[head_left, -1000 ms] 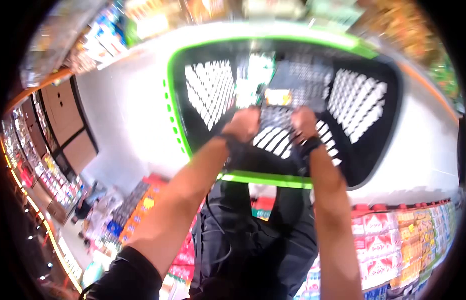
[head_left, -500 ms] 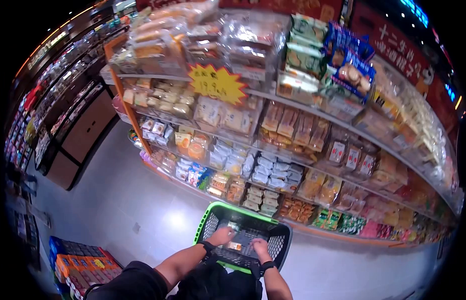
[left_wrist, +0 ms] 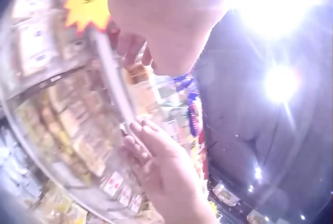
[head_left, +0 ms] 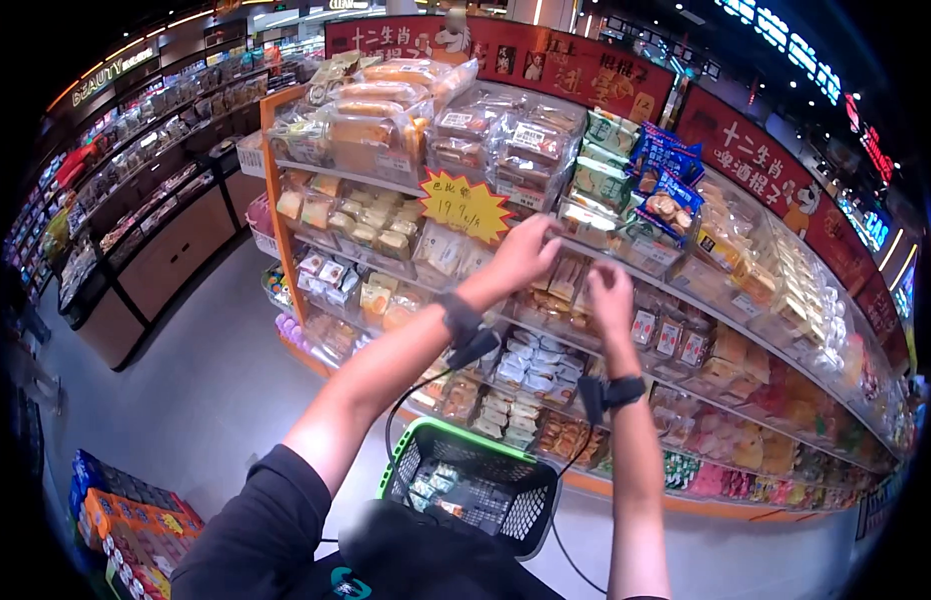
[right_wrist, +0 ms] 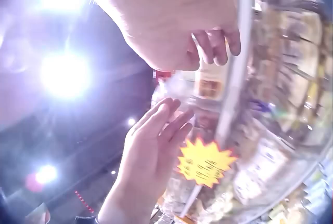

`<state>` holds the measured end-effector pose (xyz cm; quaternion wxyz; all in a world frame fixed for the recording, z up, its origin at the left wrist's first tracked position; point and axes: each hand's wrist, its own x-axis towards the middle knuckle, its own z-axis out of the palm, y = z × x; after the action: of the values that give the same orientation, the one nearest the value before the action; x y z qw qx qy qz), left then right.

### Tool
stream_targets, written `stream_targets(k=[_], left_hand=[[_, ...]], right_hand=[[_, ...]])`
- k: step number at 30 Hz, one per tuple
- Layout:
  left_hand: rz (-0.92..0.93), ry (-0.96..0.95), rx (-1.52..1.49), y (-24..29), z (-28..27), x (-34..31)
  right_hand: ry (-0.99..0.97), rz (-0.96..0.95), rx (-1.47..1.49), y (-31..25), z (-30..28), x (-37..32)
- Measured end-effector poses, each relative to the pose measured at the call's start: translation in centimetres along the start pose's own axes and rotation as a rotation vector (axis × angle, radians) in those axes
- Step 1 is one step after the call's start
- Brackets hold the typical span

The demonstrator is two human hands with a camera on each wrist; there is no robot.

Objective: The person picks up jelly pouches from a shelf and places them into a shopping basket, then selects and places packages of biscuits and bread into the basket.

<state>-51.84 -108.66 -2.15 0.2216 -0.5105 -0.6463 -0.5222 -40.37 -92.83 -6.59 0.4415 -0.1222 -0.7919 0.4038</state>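
Observation:
Both hands are raised before the shelf of packaged food. My left hand (head_left: 524, 254) hangs just right of a yellow starburst sign (head_left: 464, 206), fingers loosely bent and nothing in them. To its right and a little lower, my right hand (head_left: 612, 298) is also empty, its fingers loosely bent. A gap separates the two hands. In the left wrist view, the left hand (left_wrist: 166, 21) looms over the right hand (left_wrist: 169, 174). The right wrist view has the right hand (right_wrist: 171, 18) above the left hand (right_wrist: 143, 156). Whether either touches the shelf edge, I cannot tell.
Below the arms is a black basket with a green rim (head_left: 476, 440), holding some small packs (head_left: 441, 484). Green packs (head_left: 603, 178) and blue packets (head_left: 672, 192) sit on the top shelf. Stacked cartons (head_left: 136, 520) stand at lower left, a brown counter (head_left: 166, 262) at left.
Both hands have risen out of the basket to the height of the upper shelves. The head view has tilted up from the basket to the shelves.

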Motion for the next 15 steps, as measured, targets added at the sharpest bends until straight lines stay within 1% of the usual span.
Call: stream_targets(k=[1, 2, 3, 5, 6, 7, 9, 10, 12, 13, 14, 15], left_hand=[[0.021, -0.008, -0.033, 1.2, -0.3, 2.5], [0.083, -0.01, -0.027, 1.9, -0.3, 4.6], [0.133, -0.009, 0.002, 1.4, 0.3, 6.5], [0.059, -0.043, 0.025, 2.2, 0.8, 8.9], [0.104, -0.029, 0.087, 2.1, 1.1, 9.8], [0.087, -0.052, 0.089, 2.0, 1.5, 10.4], [0.046, -0.1, 0.097, 2.2, 1.9, 10.9], [-0.009, -0.152, 0.044, 2.3, 2.2, 11.0], [-0.069, -0.19, -0.01, 2.3, 3.2, 11.0], [-0.101, -0.208, -0.037, 2.2, 3.6, 11.1], [-0.124, -0.289, -0.052, 2.5, 3.7, 11.2], [-0.116, -0.309, -0.072, 2.6, 4.1, 11.1]], right_hand=[[0.032, -0.058, -0.019, -3.3, -1.2, 2.6], [0.039, -0.097, -0.055, -5.1, -1.9, 4.9], [0.043, -0.132, -0.092, -6.4, -2.6, 6.8], [0.081, -0.143, -0.202, -8.7, -3.4, 9.6], [0.09, -0.201, -0.199, -8.9, -3.8, 10.9], [0.121, -0.217, -0.197, -9.0, -4.2, 11.7], [0.231, -0.211, -0.349, -10.4, -5.6, 11.9], [0.311, -0.278, -0.432, -10.5, -6.4, 11.8], [0.47, -0.411, -0.598, -10.0, -8.3, 11.4], [0.436, -0.325, -0.643, -9.1, -9.0, 11.6], [0.401, -0.238, -0.689, -8.7, -9.4, 11.5], [0.366, -0.149, -0.737, -8.4, -9.7, 11.4]])
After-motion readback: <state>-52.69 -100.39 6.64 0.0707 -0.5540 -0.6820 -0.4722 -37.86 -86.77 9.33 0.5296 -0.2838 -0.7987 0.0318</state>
